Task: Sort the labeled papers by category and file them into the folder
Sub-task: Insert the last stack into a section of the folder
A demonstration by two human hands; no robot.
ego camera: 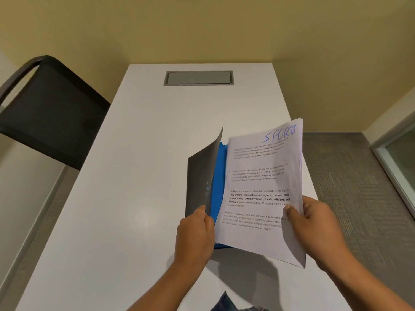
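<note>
1. Holding the folder (202, 182) open with the left hand (194, 232), fingers (202, 215) clamped on the lower edge of the grey cover. Cover lifted up, blue inside showing.
2. Pinching the papers (258, 187) at the right edge with the right hand (314, 225), thumb on top, other fingers hidden beneath.
3. Top sheet headed "SPORTS" in blue handwriting (printed paragraphs below, mostly too small to read).
4. Stack overlapping the folder's blue inside, left edge against it. Cannot tell whether tucked in or just laid over.
5. Folder and papers over the white bench (134, 176), near its right edge, shadow underneath.
6. Grey hatch (198, 77) set into the bench's far end, black chair (51, 108) at the left, grey carpet (348, 176) on the right.
</note>
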